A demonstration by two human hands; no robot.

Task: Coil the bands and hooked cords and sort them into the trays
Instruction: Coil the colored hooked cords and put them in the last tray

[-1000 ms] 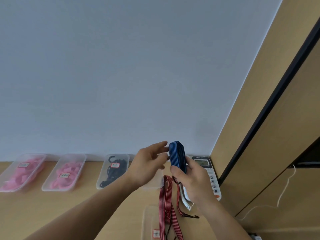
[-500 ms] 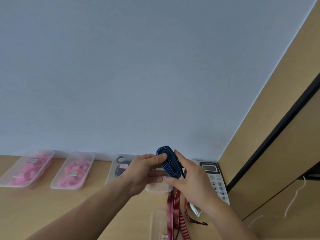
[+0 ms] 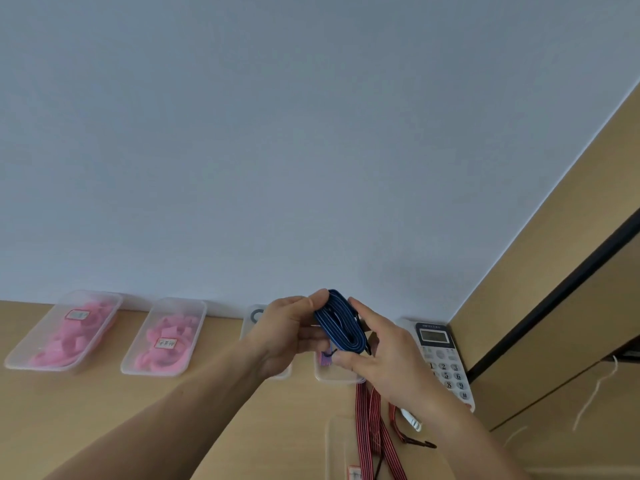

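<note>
— Where's the blue cord (image 3: 341, 323)?
— Coiled, held above the clear tray (image 3: 332, 377) by the wall. The left hand (image 3: 287, 336) pinches one end and the right hand (image 3: 384, 355) the other, each grip clamped on it.
— The red cords (image 3: 367, 427)?
— Lying on the worktop (image 3: 104, 410), across the front tray (image 3: 337, 445).

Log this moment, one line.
left hand: grips blue hooked cord | right hand: grips same cord | red striped cord: lying uncoiled
</note>
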